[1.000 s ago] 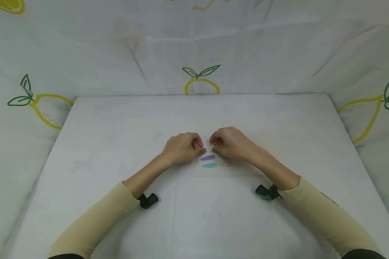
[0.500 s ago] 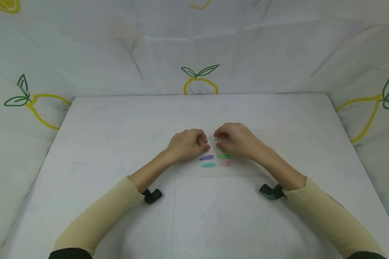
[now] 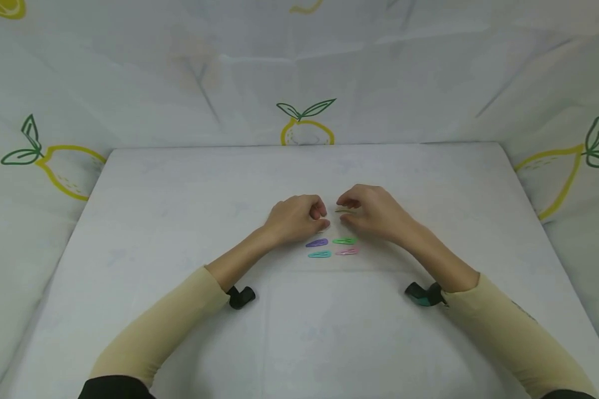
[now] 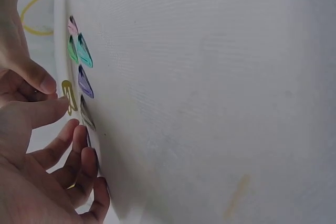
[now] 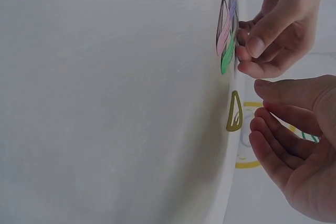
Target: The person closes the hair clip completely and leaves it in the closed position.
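Small snap hair clips lie near the middle of the white table. In the head view, my left hand has its thumb over a pale clip, which is mostly hidden there; in the left wrist view this clip shows just beyond the fingertips. My right hand hovers with thumb and fingers apart, its fingertips close to an olive-yellow clip with nothing pinched between them. Just nearer to me are a purple clip, a green clip, a teal clip and a pink clip.
The table has a white cloth, and white curtains with lemon drawings stand around its back and sides. A black wrist device sits under the left sleeve, another black device under the right.
Both hands' fingertips were together at the pale clip. The right hand has drawn away, back and to the right, uncovering the green and olive-yellow clips; the left has shifted slightly right and back.
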